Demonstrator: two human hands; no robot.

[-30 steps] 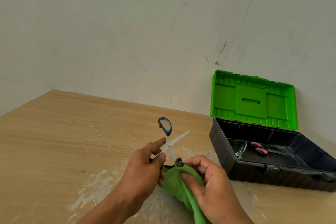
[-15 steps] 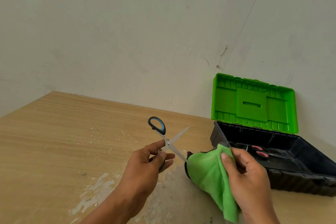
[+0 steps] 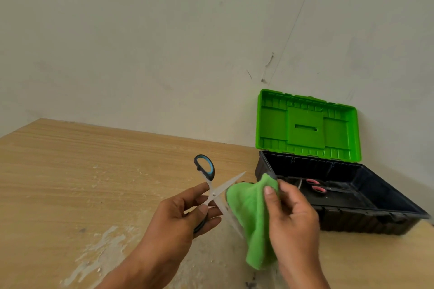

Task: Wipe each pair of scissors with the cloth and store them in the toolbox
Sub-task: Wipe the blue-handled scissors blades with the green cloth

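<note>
Cloth (image 3: 254, 216), pinched in right hand (image 3: 291, 220), now back against lower blade of open blue-handled scissors (image 3: 212, 191) gripped by left hand (image 3: 185, 216) beside open toolbox (image 3: 375, 214); wiping apparently unfinished, storing next.

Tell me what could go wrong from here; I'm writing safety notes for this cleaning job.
1. The blue-handled scissors are held spread open in the left hand; the right hand wipes close to bare blades with the green cloth, so a slip could cut a finger.
2. The cloth might snag on a blade tip.
3. The grip looks light; the scissors could drop onto the table.
</note>
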